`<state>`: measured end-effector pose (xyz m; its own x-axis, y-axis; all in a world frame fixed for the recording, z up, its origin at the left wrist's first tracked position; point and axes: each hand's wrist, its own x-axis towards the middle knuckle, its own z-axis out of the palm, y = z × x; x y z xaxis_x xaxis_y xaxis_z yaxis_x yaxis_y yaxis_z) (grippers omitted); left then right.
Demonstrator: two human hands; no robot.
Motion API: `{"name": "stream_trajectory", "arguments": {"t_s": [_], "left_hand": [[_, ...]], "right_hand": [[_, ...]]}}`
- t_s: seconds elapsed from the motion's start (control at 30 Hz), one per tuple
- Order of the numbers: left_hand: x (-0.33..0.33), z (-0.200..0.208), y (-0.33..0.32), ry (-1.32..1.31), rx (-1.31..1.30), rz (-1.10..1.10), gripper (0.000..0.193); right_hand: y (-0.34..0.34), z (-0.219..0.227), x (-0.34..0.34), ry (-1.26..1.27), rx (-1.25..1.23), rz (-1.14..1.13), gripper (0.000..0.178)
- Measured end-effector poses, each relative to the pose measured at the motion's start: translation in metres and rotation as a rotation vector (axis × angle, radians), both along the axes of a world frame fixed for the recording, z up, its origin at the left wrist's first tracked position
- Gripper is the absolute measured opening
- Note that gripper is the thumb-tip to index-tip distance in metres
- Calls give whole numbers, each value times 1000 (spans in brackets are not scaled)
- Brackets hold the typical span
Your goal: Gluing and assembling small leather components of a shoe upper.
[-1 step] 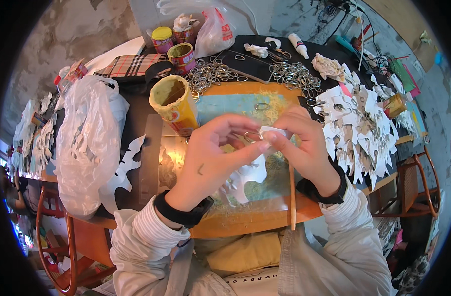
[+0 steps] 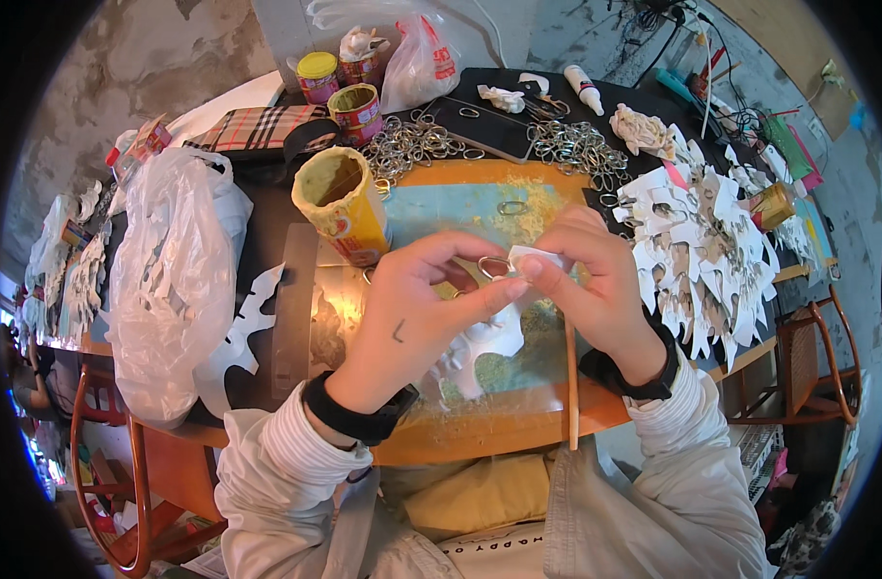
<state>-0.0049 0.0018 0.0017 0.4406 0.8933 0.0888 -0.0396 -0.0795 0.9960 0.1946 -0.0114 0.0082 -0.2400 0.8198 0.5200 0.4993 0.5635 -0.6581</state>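
Over the middle of the work mat, my left hand [image 2: 398,304] is closed in a pinch at a small oval metal ring [image 2: 494,262]. My right hand [image 2: 595,275] pinches the narrow end of a white cut-out sheet piece [image 2: 499,338] between thumb and fingers, right beside the ring. Both thumbs nearly meet at that narrow end. Below my hands the wider, jagged part of the white piece shows; my fingers hide some of it. Whether the ring passes through the white end, I cannot tell. A loose oval ring [image 2: 511,207] lies on the mat beyond my hands.
A yellow can [image 2: 364,227] with a crusted rim stands left of the mat. Piles of metal rings [image 2: 576,150] lie behind. White cut pieces [image 2: 697,232] are heaped at right, and a plastic bag [image 2: 171,280] sits at left. A wooden stick [image 2: 572,386] lies by my right wrist.
My left hand has turned slightly and its index finger has shifted, so more of the ring shows. The white piece has moved a little. My right hand has hardly moved.
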Motion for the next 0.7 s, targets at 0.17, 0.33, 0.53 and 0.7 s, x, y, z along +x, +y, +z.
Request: {"name": "stream_trajectory", "arguments": {"t_s": [0.17, 0.33, 0.53, 0.7], "left_hand": [[0, -6, 2, -56, -20, -23, 17], [-2, -7, 3, -8, -133, -42, 17], [1, -8, 1, 227, 224, 30, 18], [5, 1, -3, 140, 19, -49, 14]], "right_hand": [[-3, 0, -3, 28, -30, 6, 16], [-2, 1, -8, 265, -162, 51, 13], [0, 0, 2, 190, -479, 80, 13], [-2, -12, 5, 511, -516, 152, 12]]}}
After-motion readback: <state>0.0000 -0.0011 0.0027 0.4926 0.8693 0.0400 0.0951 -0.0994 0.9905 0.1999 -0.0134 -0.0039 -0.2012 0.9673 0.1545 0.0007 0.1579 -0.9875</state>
